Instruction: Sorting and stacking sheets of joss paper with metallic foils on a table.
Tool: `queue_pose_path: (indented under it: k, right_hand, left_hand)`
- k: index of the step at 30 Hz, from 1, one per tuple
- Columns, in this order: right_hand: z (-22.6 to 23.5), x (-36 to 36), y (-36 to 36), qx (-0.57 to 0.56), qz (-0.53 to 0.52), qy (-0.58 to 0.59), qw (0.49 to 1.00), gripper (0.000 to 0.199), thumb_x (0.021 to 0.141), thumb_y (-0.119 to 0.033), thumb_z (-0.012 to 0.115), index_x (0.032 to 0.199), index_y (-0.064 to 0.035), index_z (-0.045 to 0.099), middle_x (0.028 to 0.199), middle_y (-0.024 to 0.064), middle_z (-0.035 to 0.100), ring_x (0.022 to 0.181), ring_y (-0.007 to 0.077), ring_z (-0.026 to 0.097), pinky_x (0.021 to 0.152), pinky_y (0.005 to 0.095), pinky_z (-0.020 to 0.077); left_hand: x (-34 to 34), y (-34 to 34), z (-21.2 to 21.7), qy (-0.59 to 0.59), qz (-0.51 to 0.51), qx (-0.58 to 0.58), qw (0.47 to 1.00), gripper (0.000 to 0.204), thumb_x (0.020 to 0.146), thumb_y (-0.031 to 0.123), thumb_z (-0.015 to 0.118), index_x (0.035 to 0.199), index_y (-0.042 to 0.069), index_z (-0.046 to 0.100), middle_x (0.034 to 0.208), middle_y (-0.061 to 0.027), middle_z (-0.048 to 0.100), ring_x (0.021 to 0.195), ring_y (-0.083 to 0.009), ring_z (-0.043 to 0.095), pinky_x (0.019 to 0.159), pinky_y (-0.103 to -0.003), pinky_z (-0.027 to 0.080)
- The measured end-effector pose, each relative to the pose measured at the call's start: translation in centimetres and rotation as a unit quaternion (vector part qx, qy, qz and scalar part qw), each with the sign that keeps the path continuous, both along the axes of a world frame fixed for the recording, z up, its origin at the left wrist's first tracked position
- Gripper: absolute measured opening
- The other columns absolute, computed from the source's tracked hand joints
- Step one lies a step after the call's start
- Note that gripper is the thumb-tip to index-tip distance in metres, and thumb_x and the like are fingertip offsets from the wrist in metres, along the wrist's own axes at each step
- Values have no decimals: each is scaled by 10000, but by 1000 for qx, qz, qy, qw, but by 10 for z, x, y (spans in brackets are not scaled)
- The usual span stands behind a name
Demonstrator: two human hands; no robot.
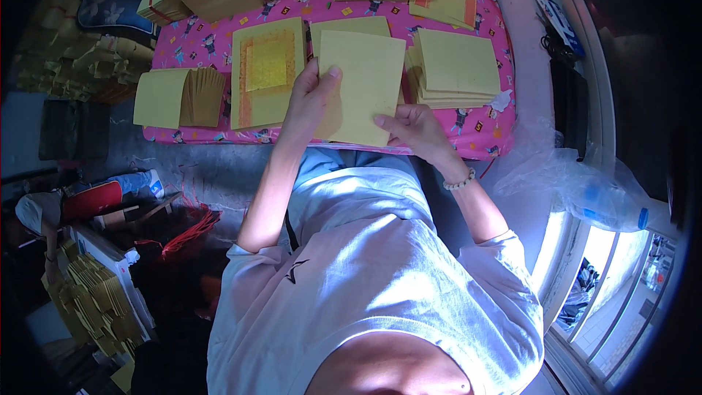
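Over the pink table (479, 139), both hands' fingers (330, 73) pinch yellow sheets (362, 88).

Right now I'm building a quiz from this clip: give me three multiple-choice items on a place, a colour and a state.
1. Where does the gold-centred sheet lie?
A. left of the held sheet
B. on the floor
C. on the windowsill

2. What colour is the table cover?
A. green
B. pink
C. white

3. How is the plain yellow sheet held?
A. by both hands
B. by nobody
C. crumpled in a fist

Key: A, it lies beside the left hand; B, the patterned cloth is pink; A, the right hand grips it too.
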State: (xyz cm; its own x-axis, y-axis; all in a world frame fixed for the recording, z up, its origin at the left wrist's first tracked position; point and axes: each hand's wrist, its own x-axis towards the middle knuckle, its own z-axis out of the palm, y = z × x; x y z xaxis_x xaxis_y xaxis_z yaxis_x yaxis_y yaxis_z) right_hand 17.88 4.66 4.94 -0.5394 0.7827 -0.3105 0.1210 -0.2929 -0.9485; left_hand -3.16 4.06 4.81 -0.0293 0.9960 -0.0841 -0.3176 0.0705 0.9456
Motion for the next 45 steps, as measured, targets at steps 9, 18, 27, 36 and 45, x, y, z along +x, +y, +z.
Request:
queue_pose_path:
  k: [9,18,27,36,45]
  right_hand:
    - [-17,0,-20,-24,-3,26,999,240,877,-238,658,951,-10,665,786,45,681,713,82,639,622,211,522]
    - [6,10,5,16,-54,29,998,261,872,-228,663,1030,-21,637,812,41,682,751,87,652,647,211,532]
    - [18,35,14,17,-12,11,1000,216,888,-156,631,1042,-8,600,897,46,670,757,93,655,634,194,546]
    - [36,86,45,93,-213,51,971,180,894,-166,622,980,-15,578,902,37,642,715,91,646,606,200,558]
    - [-3,138,85,144,-333,-65,929,283,870,-202,656,1051,-27,529,839,26,613,600,62,559,498,179,465]
  left_hand:
    - [-6,1,-3,-1,50,18,999,314,954,198,519,1231,50,519,1117,-29,610,1000,-81,563,870,-244,432]
    - [2,-8,6,123,-45,42,990,272,958,160,485,1194,26,504,1007,-18,601,903,-67,539,792,-234,433]
    - [0,-15,16,226,-144,22,963,250,941,169,516,1135,12,512,932,-28,601,856,-70,534,766,-238,441]
    - [22,47,57,191,-189,18,963,465,819,189,707,1190,17,486,901,-47,603,875,-122,592,669,-252,510]
    - [89,122,7,172,-130,76,973,458,844,118,645,1224,25,407,906,-103,593,820,-166,617,654,-289,539]
